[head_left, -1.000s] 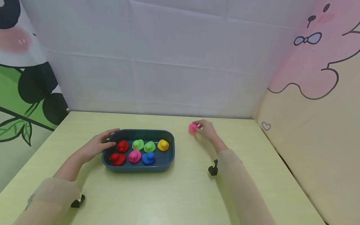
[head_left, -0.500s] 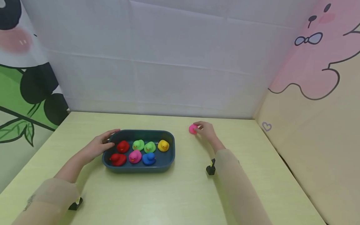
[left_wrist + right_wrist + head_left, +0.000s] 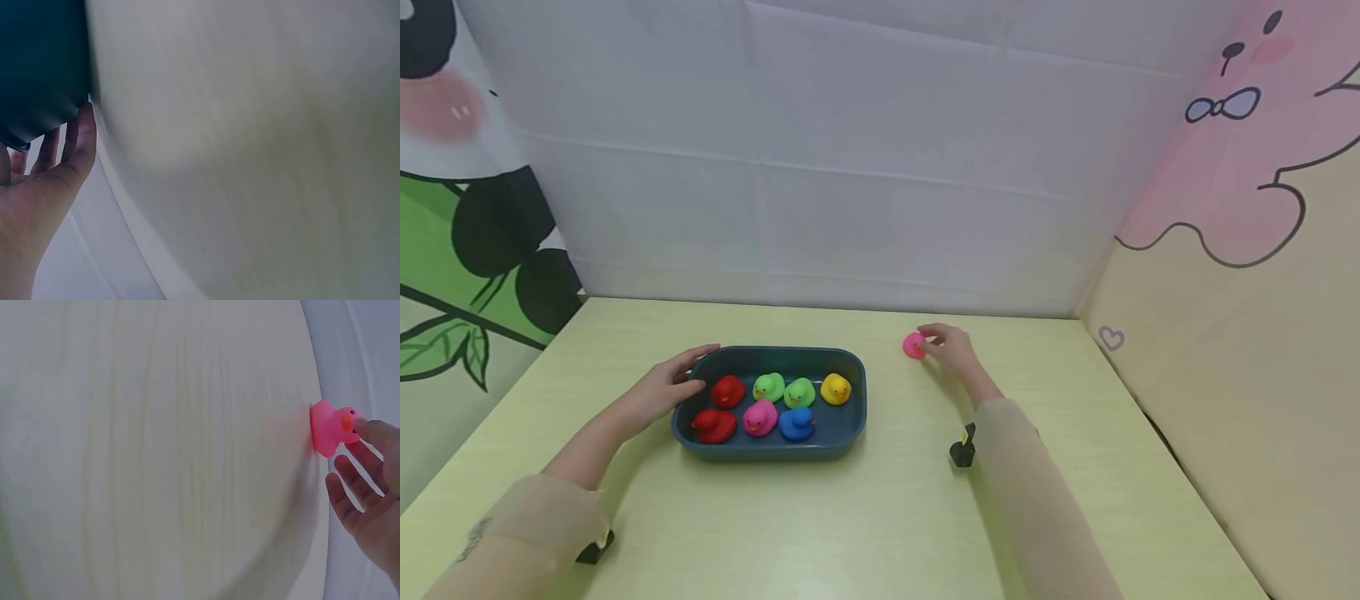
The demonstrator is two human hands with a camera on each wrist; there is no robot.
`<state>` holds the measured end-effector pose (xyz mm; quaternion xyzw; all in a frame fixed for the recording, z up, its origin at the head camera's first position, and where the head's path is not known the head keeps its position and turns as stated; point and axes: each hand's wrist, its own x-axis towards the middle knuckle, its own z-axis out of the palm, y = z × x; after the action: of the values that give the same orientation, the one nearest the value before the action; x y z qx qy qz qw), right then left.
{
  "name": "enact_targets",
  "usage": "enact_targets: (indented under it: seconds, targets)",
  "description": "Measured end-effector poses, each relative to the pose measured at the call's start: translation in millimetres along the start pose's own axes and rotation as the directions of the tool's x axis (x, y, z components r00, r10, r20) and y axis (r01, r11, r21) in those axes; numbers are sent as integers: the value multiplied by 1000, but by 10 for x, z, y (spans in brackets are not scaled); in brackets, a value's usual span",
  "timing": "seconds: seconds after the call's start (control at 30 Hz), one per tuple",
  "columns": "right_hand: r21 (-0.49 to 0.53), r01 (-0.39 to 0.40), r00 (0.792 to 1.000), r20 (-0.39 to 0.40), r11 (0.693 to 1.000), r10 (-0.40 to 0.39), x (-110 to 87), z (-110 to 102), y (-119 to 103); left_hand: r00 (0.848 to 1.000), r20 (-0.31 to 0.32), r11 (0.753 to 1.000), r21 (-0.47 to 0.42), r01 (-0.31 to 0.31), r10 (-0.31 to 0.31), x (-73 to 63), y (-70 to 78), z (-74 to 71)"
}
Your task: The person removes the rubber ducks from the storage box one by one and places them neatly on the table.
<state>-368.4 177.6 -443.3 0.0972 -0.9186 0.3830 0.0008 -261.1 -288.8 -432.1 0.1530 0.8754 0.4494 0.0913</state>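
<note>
My left hand (image 3: pixel 658 387) holds the left end of a dark blue-green plastic tray (image 3: pixel 767 451), thumb at the rim, other fingers round the outside of the back corner. In the left wrist view those fingers (image 3: pixel 86 134) touch the tray's outer wall (image 3: pixel 44 69). Several small rubber ducks lie in the tray. Right of it, on the far part of the table, my right hand (image 3: pixel 953 348) pinches a pink rubber duck (image 3: pixel 913 345) by its head. The right wrist view shows this duck (image 3: pixel 324 428) with its base at the tabletop, thumb over its face, lower fingers spread apart.
Inside the tray are two red ducks (image 3: pixel 727 391), two green ones (image 3: pixel 768 387), a yellow one (image 3: pixel 835 389), a pink one (image 3: pixel 760 418) and a blue one (image 3: pixel 797 423). A white cloth (image 3: pixel 850 225) hangs behind the pale table (image 3: pixel 850 533); printed panels stand at both sides.
My right hand and the pink duck have come slightly nearer to me, and the right forearm has shifted a little left. The left thumb has drawn back slightly; the tray stays put.
</note>
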Motion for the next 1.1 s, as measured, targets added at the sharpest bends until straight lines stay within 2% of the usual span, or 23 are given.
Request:
enact_targets:
  seconds: [0.17, 0.5, 0.8, 1.1]
  targets:
    - [33, 0, 1000, -8, 999, 0, -23, -64, 15, 1000, -10, 1000, 1, -16, 16, 5, -10, 6]
    - [29, 62, 997, -48, 998, -61, -144, -211, -102, 1000, -15, 1000, 0, -14, 14, -5, 1, 14]
    - [95, 110, 993, -52, 989, -105, -300, -228, -372, 1000, -18, 1000, 9, -12, 12, -3, 11, 22]
    - [131, 206, 978, -36, 970, -203, -429, -133, -620, 1000, -23, 1000, 25, 4, -4, -12, 13, 28]
